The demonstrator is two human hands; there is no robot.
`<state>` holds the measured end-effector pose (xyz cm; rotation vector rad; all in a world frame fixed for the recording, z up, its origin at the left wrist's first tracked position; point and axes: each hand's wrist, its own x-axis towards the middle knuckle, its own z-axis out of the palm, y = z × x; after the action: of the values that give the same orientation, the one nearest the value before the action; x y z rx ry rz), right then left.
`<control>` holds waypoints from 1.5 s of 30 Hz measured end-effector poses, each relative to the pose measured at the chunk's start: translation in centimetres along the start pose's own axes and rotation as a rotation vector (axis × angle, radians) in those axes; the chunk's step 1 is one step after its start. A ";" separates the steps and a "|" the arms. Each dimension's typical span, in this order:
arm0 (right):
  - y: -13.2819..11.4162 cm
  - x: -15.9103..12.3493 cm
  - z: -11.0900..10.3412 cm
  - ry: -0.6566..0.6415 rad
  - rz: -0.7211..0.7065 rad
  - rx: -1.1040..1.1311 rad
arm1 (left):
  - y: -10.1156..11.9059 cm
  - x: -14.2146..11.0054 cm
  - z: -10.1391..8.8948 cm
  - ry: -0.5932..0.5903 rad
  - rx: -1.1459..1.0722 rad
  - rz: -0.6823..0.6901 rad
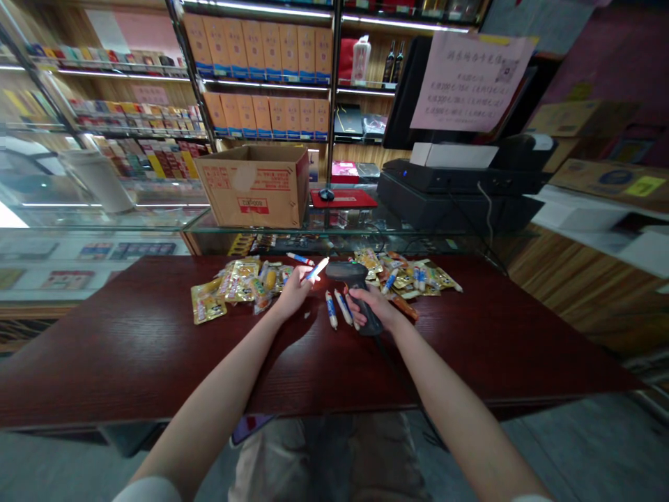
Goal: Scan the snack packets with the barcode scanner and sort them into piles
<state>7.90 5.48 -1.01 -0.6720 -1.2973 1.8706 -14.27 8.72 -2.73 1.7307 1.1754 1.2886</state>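
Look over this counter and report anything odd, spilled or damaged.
A small pale scrap lies by itself on the table, just nearer than the left hand; it looks unlike the wrapped snacks nearby. The cardboard box has an irregular pale patch on its front, perhaps torn. Nothing looks spilled.

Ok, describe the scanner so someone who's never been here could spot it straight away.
Start at the wide, dark red-brown table. Around its middle, between two piles of packets, the person's right hand grips the scanner. It is black and pistol-shaped, bigger and darker than the white-and-blue sticks lying beside it.
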 end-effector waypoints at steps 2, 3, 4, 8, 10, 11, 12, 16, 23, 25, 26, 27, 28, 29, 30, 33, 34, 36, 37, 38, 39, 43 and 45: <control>-0.1 -0.1 0.1 0.017 0.015 0.004 | 0.0 0.0 0.0 0.006 0.081 0.026; -0.1 -0.1 0.1 0.025 0.016 0.012 | 0.2 -0.1 -0.1 0.023 0.165 0.029; -0.2 -0.1 0.1 0.032 0.012 0.021 | 0.4 -0.2 -0.3 0.047 0.284 0.030; -0.4 -0.3 0.2 0.036 -0.018 0.030 | 1.4 -0.7 -1.5 0.138 0.887 0.019; -0.6 -0.4 0.3 0.045 -0.025 0.019 | 1.7 -0.9 -2.1 0.139 1.075 -0.032; -0.7 -0.5 0.3 0.053 -0.026 0.014 | 1.7 -0.9 -2.3 0.138 1.129 -0.060; -0.8 -0.6 0.4 0.063 -0.025 0.010 | 1.7 -0.9 -2.4 0.136 1.163 -0.077; -0.9 -0.6 0.4 0.084 -0.023 0.004 | 1.5 -1.0 -1.9 0.083 1.178 0.020; -1.0 -0.5 0.1 0.092 -0.025 -0.006 | 1.7 -1.5 -0.5 -0.013 1.226 -0.027; -1.0 -0.5 0.0 0.093 -0.027 -0.010 | 1.4 -1.5 -0.3 0.029 1.229 0.015; -1.0 -0.5 0.0 0.093 -0.027 -0.013 | 1.2 -1.4 -0.3 0.026 1.216 0.065; -1.0 -0.5 -0.1 0.094 -0.028 -0.015 | 1.0 -1.4 -0.3 -0.006 1.194 0.127; -1.0 -0.5 -0.2 0.096 -0.029 -0.016 | 0.8 -1.3 -0.3 -0.061 1.170 0.186; -0.9 -0.5 -0.2 0.098 -0.031 -0.018 | 0.7 -1.3 -0.2 -0.125 1.147 0.229; -0.9 -0.5 -0.2 0.100 -0.033 -0.019 | 0.6 -1.3 -0.2 -0.178 1.132 0.246; -1.0 -0.5 -0.2 0.108 -0.036 -0.021 | 0.7 -1.4 -0.1 -0.171 1.150 0.171; -1.0 -0.6 -0.2 0.111 -0.036 -0.021 | 0.7 -1.5 -0.1 -0.129 1.171 0.131; -1.1 -0.6 -0.1 0.117 -0.037 -0.023 | 0.9 -1.6 -0.1 -0.059 1.213 0.065; -1.1 -0.7 -0.1 0.119 -0.040 -0.025 | 0.9 -1.6 -0.1 -0.036 1.228 0.041; -1.1 -0.7 0.0 0.120 -0.044 -0.029 | 1.0 -1.6 -0.1 -0.017 1.235 0.025; -1.1 -0.7 0.0 0.120 -0.048 -0.033 | 1.0 -1.6 -0.1 -0.002 1.234 0.026; -1.1 -0.7 0.0 0.119 -0.049 -0.034 | 1.4 -1.6 0.2 -0.055 1.128 0.200; -1.1 -0.6 -0.1 0.122 -0.041 -0.031 | 1.9 -1.8 0.6 -0.145 1.053 0.263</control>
<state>8.67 5.25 -0.06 -0.7578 -1.2543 1.7521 -13.34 6.34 -1.86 2.7252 1.7378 0.6361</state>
